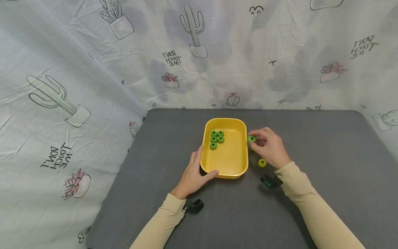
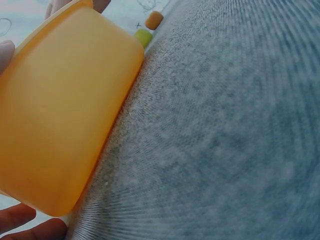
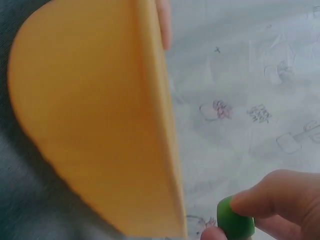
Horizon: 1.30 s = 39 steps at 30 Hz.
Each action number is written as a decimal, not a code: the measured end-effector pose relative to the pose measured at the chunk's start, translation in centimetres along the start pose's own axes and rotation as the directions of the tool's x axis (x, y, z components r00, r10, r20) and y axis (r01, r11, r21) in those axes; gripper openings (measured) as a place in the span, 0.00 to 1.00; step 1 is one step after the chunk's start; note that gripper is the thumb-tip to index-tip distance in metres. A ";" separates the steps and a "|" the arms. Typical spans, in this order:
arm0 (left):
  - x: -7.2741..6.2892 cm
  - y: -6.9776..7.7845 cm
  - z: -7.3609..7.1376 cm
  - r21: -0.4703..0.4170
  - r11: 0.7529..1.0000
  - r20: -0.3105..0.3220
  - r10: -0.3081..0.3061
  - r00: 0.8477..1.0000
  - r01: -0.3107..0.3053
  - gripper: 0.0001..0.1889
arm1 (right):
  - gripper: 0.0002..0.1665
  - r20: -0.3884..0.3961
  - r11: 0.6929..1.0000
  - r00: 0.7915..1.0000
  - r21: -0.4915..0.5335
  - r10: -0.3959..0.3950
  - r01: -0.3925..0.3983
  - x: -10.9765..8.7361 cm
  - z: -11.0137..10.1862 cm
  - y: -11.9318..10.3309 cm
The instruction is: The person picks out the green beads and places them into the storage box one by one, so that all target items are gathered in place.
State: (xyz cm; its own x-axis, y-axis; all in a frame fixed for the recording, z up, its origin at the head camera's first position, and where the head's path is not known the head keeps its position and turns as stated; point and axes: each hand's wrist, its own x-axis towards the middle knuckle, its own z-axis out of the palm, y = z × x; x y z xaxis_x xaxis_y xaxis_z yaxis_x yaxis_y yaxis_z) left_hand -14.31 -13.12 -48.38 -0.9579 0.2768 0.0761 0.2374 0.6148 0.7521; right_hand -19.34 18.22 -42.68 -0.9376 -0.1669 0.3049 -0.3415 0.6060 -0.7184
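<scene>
A yellow plastic tray (image 1: 231,152) stands upright on the table. Several small green ring-shaped beads (image 1: 213,139) sit together in its left part, their holes facing up. My left hand (image 1: 193,175) holds the tray's near left corner, thumb over the front rim and fingers along the left wall. Just beyond the right rim, my right hand (image 1: 269,147) pinches another green bead (image 3: 234,221) between thumb and fingertips, level with the rim in the right wrist view. A yellow bead (image 1: 262,163) lies on the table below the right hand.
In the left wrist view, a yellow-green bead (image 2: 143,37) and an orange bead (image 2: 154,20) lie past the tray's end. The grey table (image 1: 174,138) meets a white patterned cloth (image 1: 217,69) at its back edge. Each wrist wears a dark camera mount (image 1: 271,181).
</scene>
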 end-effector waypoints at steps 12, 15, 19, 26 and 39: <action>0.0 0.3 -0.1 0.005 1.000 -0.002 -0.001 1.000 0.001 0.59 | 0.16 0.071 0.995 0.997 0.101 0.016 -0.023 3.0 0.9 -2.7; 0.0 0.3 -0.1 0.008 1.000 0.006 -0.012 1.000 0.012 0.59 | 0.17 0.097 0.992 0.995 0.120 0.026 -0.038 3.9 1.6 -3.2; 0.0 0.3 -0.2 0.014 1.000 0.007 -0.016 1.000 0.016 0.59 | 0.18 0.136 0.988 0.990 0.142 0.041 -0.061 4.7 2.5 -3.5; 0.1 0.2 -0.1 0.026 1.000 0.008 -0.011 1.000 0.011 0.59 | 0.19 0.201 0.980 0.977 0.173 0.066 -0.102 5.8 4.1 -3.8; 0.0 0.3 -0.4 0.019 1.000 0.010 -0.009 1.000 0.009 0.58 | 0.17 0.289 0.992 0.950 0.006 0.118 -0.125 6.6 6.8 -3.6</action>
State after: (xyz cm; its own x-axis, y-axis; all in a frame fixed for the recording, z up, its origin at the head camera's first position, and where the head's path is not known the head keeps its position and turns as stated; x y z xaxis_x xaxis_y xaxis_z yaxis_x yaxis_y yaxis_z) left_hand -14.27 -13.18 -47.88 -0.9583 0.2786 0.0631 0.2322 0.6310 0.7402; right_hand -24.77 9.65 -42.30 -0.9498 -0.3120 0.0237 -0.2216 0.6172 -0.7550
